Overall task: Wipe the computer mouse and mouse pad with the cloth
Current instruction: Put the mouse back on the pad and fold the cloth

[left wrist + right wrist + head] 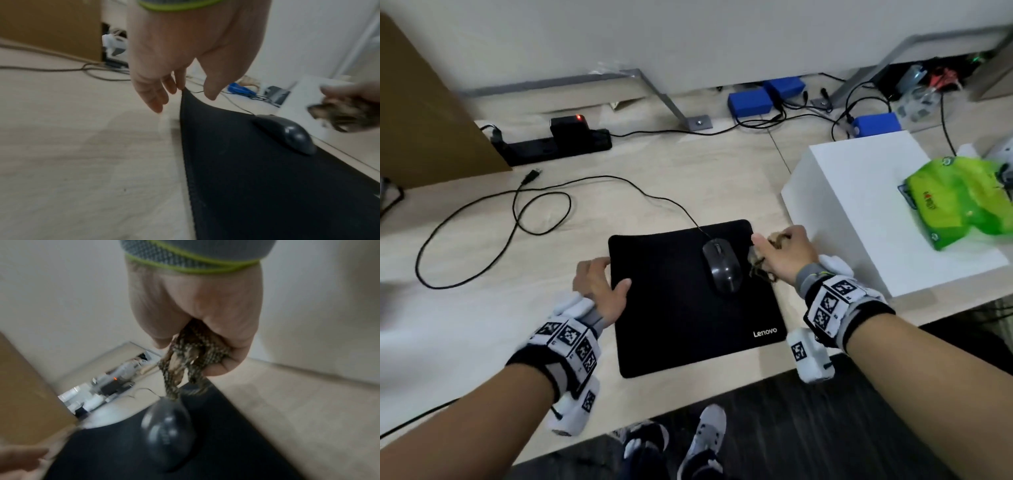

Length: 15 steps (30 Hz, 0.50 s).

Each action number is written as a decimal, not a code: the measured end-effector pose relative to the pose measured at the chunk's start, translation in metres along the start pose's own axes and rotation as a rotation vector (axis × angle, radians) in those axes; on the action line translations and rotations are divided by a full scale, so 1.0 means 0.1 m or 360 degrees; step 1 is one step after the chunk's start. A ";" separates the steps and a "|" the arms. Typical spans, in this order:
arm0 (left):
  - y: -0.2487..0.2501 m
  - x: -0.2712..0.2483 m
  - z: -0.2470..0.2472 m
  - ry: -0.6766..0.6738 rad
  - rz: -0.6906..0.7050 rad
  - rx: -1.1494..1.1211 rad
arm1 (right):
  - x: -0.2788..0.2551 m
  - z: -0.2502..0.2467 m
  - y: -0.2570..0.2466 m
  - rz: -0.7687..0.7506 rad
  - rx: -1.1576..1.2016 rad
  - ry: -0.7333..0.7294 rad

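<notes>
Head view: right hand (pixel 786 255) grips a bunched patterned cloth (pixel 758 265) at the right edge of the black Lenovo mouse pad (pixel 688 325), just beside the wired mouse (pixel 722 265) on the pad's far right part. Left hand (pixel 599 286), fingers relaxed, steadies the pad's left edge, thumb on top. Advice: keep that edge pinned, wipe the mouse first (cable may drag). Wrist views are blurred; cloth-to-mouse contact unclear.

Pale wooden table (pixel 688 178) — on it a black mouse pad (pixel 681 308), white box (pixel 859 212), power strip (pixel 558 145).
</notes>
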State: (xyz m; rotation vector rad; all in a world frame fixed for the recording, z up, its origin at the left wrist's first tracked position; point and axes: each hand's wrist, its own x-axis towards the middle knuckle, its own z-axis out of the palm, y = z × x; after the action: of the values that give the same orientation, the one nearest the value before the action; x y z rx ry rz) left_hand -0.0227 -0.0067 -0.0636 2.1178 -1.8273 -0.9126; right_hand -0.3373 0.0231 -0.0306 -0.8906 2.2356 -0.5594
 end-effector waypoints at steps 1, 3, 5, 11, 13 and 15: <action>0.06 -0.09 -0.02 -0.0007 0.0120 -0.0062 | -0.08 0.02 -0.04 -0.0007 0.0145 -0.0076; 0.23 -0.29 -0.04 -0.0146 0.0253 -0.0224 | -0.24 0.10 -0.12 0.0009 0.0561 -0.0377; 0.42 -0.42 -0.01 -0.0344 0.0313 -0.0484 | -0.38 0.20 -0.21 0.0133 0.0942 -0.0711; 0.60 -0.79 -0.10 -0.0644 0.0468 -0.1038 | -0.68 0.57 -0.37 0.0390 0.0847 -0.0841; 0.55 -0.89 -0.09 -0.0551 0.0384 -0.1137 | -0.78 0.63 -0.36 0.0469 0.0875 -0.1039; 0.48 -0.94 -0.10 -0.0456 0.0053 -0.1356 | -0.91 0.67 -0.35 0.0481 0.0859 -0.1363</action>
State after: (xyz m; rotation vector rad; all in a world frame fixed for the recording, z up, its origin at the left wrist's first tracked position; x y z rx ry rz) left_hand -0.0612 0.0699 -0.0002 1.4608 -1.2049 -1.6693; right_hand -0.2245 0.0557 -0.0190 -0.3787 1.3048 -0.4763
